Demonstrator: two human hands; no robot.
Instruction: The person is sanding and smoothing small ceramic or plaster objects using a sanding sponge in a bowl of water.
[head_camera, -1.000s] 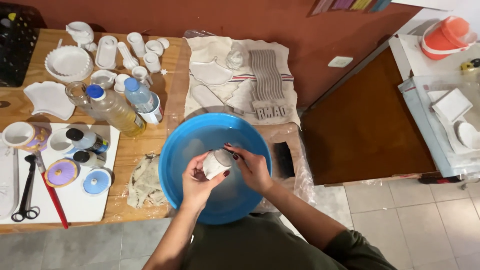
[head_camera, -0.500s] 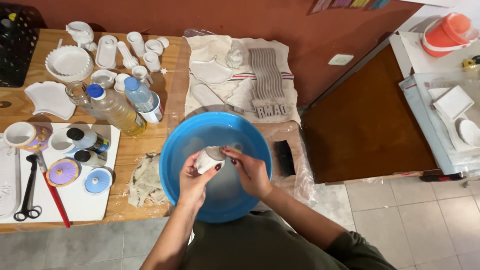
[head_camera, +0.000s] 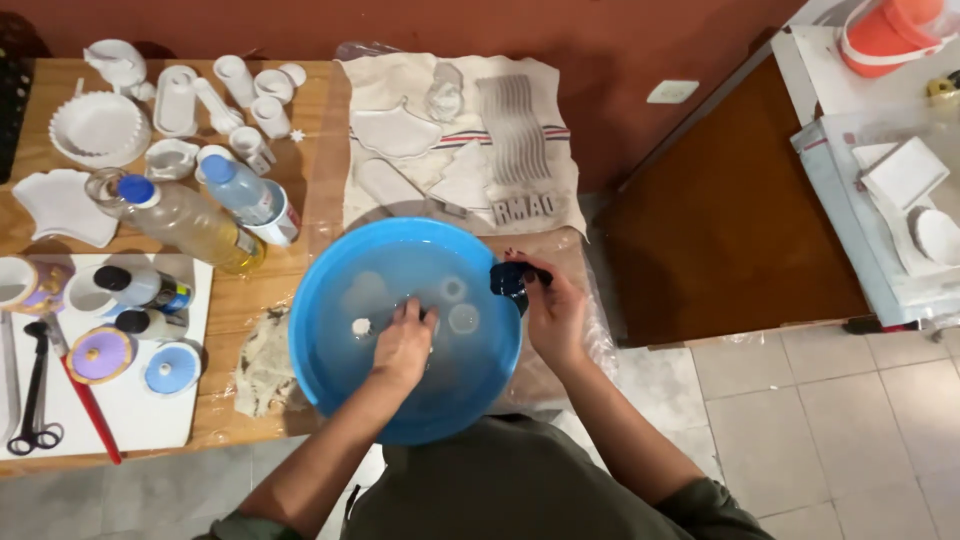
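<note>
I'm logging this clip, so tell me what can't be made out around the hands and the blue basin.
- Head view: whatever the left hand presses in the round blue plastic basin is hidden under its fingers.
- Head view: the small dark object at the right hand is too small and blurred to identify.
- Head view: black-handled scissors are partly cut off by the left edge.

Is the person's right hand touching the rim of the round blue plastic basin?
Touching. The head view shows the right hand at the round blue plastic basin, its fingers pinching the right rim.
</note>
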